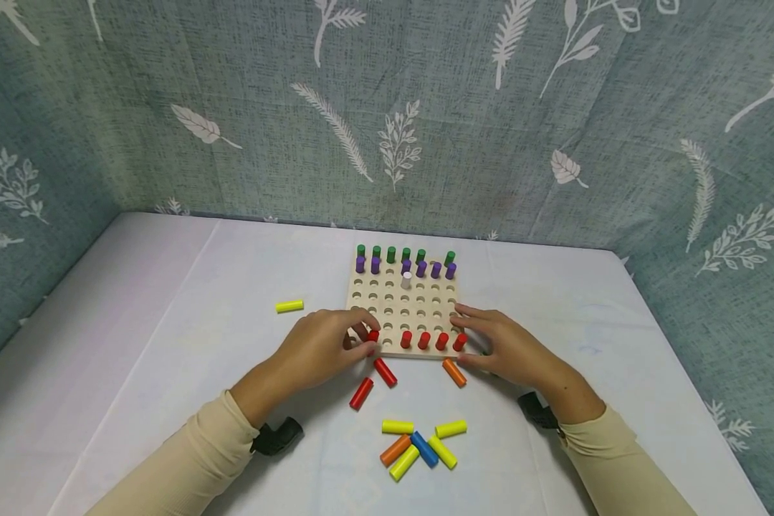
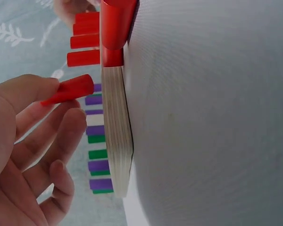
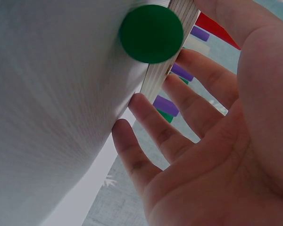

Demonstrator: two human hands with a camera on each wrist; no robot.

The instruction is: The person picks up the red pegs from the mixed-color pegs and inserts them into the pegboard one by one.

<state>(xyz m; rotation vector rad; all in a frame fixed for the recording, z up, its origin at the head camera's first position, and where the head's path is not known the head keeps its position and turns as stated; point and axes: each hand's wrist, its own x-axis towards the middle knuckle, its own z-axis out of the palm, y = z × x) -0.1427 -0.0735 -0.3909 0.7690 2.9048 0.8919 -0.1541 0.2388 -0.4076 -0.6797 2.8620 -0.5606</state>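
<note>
My left hand (image 1: 316, 347) pinches a red peg (image 2: 75, 89) between thumb and fingers, over the near left corner of a wooden pegboard (image 1: 397, 306). The peg is tilted in the left wrist view, close above the board. My right hand (image 1: 509, 347) lies along the board's right edge, fingers extended and touching it. Several red pegs (image 1: 423, 340) stand in the near row. At the far side stand a row of green pegs (image 1: 390, 254) and a row of purple pegs (image 1: 421, 269), each with a gap. One white peg (image 1: 406, 280) stands just before the purple row.
Two red pegs (image 1: 361, 393) and an orange peg (image 1: 454, 373) lie before the board. Nearer lies a cluster of yellow pegs (image 1: 397, 427), an orange one and a blue peg (image 1: 424, 449). A yellow peg (image 1: 289, 306) lies left; a green peg (image 3: 151, 34) lies by my right hand.
</note>
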